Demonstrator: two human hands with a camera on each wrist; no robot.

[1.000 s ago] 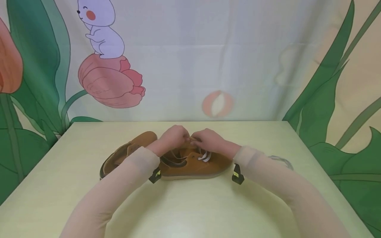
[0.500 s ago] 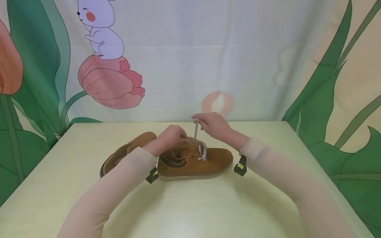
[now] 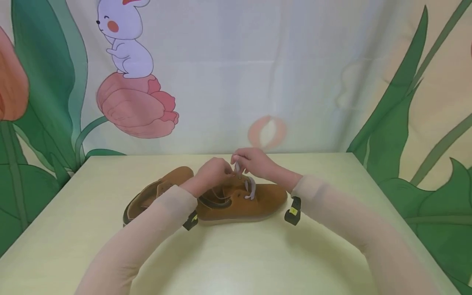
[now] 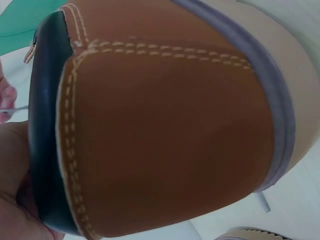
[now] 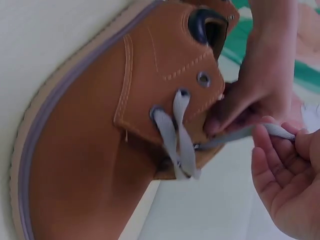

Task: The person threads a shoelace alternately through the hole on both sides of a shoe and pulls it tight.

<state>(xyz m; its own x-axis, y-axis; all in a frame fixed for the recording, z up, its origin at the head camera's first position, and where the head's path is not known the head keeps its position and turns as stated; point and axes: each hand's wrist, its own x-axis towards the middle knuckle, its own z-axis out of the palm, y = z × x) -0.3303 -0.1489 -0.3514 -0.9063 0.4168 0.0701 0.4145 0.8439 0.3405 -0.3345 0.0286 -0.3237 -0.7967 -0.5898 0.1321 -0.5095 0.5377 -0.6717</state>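
A brown lace-up shoe (image 3: 262, 205) rests on its sole, toe to the right. My right hand (image 3: 256, 163) pinches a grey shoelace (image 5: 235, 136) between thumb and fingers; the lace runs up from an eyelet. My left hand (image 3: 214, 174) grips the shoe's far eyelet flap, its thumb against the leather in the right wrist view. Part of the lace crosses the lower eyelets in loose loops. The shoe's heel (image 4: 165, 135) fills the left wrist view, with fingers (image 4: 15, 185) at its dark collar.
A second brown shoe (image 3: 180, 175) lies at an angle to the left, partly behind my left forearm. Both stand on a pale table (image 3: 236, 258). Behind the table hangs a curtain (image 3: 206, 90) printed with a rabbit and flowers.
My right hand first rose from the flap, drawing the lace up through an eyelet, then came down and left toward my left hand. The left hand has stayed at the flap.
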